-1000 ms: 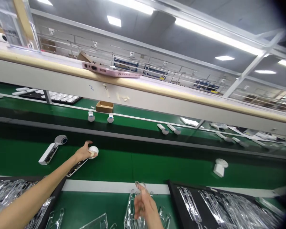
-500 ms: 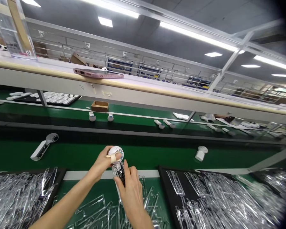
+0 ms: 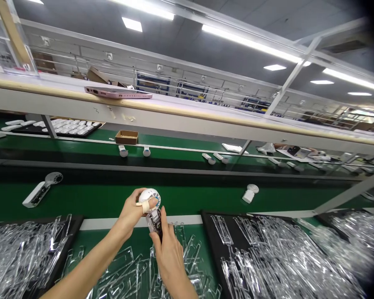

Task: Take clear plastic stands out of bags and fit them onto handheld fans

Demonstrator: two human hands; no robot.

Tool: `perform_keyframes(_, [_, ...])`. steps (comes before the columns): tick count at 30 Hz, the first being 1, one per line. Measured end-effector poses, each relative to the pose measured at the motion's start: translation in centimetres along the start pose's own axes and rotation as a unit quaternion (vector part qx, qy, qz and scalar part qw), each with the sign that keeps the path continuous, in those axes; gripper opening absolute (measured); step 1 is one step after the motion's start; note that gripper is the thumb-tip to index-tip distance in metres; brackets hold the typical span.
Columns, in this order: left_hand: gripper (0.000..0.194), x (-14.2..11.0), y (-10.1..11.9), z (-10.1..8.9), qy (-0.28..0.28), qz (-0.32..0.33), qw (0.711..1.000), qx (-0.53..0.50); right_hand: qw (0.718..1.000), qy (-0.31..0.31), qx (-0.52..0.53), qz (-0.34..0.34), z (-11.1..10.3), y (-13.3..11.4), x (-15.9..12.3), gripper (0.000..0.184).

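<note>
My left hand grips the round white head of a small handheld fan, a bandaged thumb over its face. My right hand is closed around the fan's open handle, pressing a clear plastic part against it. Both hands are held above a pile of clear plastic covers on the green bench in front of me.
A green conveyor belt carries another open fan at left and a white fan at right. Black trays of clear covers flank me. A pink phone lies on the shelf above; a cardboard box sits beyond.
My left hand lifted the fan off the belt and brought it in front of me. My right hand came up with a clear part and closed on the fan's handle.
</note>
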State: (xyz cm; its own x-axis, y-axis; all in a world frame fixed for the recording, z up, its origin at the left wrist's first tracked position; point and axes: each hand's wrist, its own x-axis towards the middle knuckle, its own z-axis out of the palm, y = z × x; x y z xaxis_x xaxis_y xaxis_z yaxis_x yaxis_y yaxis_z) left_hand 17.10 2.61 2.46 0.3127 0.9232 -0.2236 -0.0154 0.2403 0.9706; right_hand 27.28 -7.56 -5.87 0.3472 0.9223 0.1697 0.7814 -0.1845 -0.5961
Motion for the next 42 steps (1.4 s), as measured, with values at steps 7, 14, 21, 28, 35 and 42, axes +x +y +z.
perform_keyframes(7, [0.060, -2.0, -3.4, 0.3, -0.101, -0.016, 0.987, -0.120, 0.996, -0.004, -0.029, -0.086, -3.9, -1.3, 0.2, 0.056])
perform_keyframes(14, [0.040, -3.5, -3.4, 1.1, 0.013, 0.052, 0.997, -0.050, 0.959, 0.073, 0.261, 0.080, -2.9, -2.1, 3.3, 0.040])
perform_keyframes(21, [0.034, -4.2, -4.7, 1.6, 0.062, 0.122, 0.990, -0.027, 0.919, 0.133, 0.352, 0.116, -1.0, -1.9, 5.3, 0.048])
perform_keyframes(28, [0.035, -0.3, -5.7, 0.7, 0.122, 0.056, 0.989, -0.058, 0.924, 0.080, 0.338, 0.157, 3.2, -0.5, 8.4, 0.048])
perform_keyframes(35, [0.049, 3.3, -8.2, 0.9, 0.099, -0.033, 0.989, -0.107, 0.907, 0.075, 0.361, 0.204, 5.1, 2.1, 10.1, 0.045])
perform_keyframes(42, [0.043, 2.2, -9.3, 1.8, 0.032, 0.054, 0.996, -0.062, 0.854, 0.094, 0.440, 0.262, 3.5, 2.6, 8.4, 0.056])
